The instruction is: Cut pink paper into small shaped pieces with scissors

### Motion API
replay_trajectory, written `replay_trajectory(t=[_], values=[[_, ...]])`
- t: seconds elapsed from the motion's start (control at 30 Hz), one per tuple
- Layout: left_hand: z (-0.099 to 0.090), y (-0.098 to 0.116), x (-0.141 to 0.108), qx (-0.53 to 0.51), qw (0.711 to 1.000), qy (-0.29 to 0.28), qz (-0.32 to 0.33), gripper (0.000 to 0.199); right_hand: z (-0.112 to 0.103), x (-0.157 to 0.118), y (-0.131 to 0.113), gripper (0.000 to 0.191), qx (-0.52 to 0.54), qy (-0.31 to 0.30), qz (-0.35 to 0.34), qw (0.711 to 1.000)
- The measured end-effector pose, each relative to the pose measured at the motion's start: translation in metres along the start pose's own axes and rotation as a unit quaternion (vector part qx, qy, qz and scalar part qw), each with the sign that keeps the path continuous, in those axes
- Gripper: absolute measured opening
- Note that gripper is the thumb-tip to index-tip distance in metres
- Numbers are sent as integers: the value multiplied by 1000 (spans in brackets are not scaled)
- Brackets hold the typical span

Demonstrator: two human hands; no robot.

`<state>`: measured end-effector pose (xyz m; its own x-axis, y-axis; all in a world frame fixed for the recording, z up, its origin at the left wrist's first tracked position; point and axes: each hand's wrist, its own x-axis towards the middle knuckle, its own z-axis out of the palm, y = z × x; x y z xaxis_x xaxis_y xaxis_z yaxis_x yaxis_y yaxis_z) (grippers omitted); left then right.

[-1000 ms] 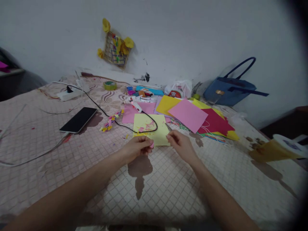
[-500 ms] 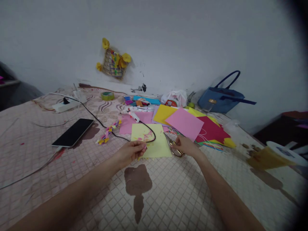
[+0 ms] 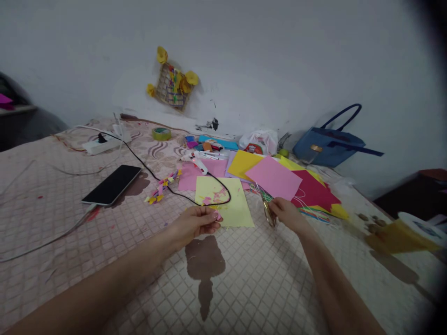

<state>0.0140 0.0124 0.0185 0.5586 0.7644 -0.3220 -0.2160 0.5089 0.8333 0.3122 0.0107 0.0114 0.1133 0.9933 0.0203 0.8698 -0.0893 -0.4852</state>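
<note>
My left hand [image 3: 200, 221] pinches a small pink paper piece [image 3: 218, 216] over the near left corner of a pale yellow sheet [image 3: 235, 209]. My right hand [image 3: 284, 211] has its fingers around gold-handled scissors [image 3: 268, 214], just right of that sheet. Pink and yellow scraps [image 3: 216, 195] lie on the sheet, with a black cord looping across them. Behind it a white glue gun [image 3: 199, 165] rests on pink paper [image 3: 185, 179]. A string of pink, yellow and purple bits [image 3: 162, 187] lies to the left.
At left are a phone [image 3: 111, 185] with its cable and a power strip [image 3: 101, 144]. Green tape [image 3: 161, 134] stands behind. Coloured sheets [image 3: 274, 177], a plastic bag [image 3: 258, 142] and a blue bag [image 3: 331, 144] are at the back right. A yellow tub [image 3: 401, 235] is far right.
My right hand has moved right with the scissors, away from the pale sheet and turning them. The whole view has shifted slightly. My left hand still pinches the pink piece.
</note>
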Motion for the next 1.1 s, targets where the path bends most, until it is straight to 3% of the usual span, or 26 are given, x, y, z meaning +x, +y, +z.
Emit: replay_trajectory(t=[0.2,0.37,0.43,0.53,0.6,0.83,1.1], values=[[-1,-7,0,57,996,7,65,19,8,-3,-6,23,87,-24,-47,995],[-5,-11,5,69,995,11,74,20,19,-10,-31,16,83,63,-76,992],[-3,-13,5,62,996,9,68,20,24,-21,-52,17,128,99,-125,979],[3,-16,3,72,994,5,82,21,35,-41,-85,19,228,-42,-189,954],[6,-18,1,88,992,-11,89,21,42,-52,-102,19,242,-95,-210,943],[8,-17,-1,73,994,-46,69,23,52,-55,-107,26,293,-102,-219,925],[5,-15,1,203,972,-25,119,24,55,-55,-107,24,265,-103,-225,932]])
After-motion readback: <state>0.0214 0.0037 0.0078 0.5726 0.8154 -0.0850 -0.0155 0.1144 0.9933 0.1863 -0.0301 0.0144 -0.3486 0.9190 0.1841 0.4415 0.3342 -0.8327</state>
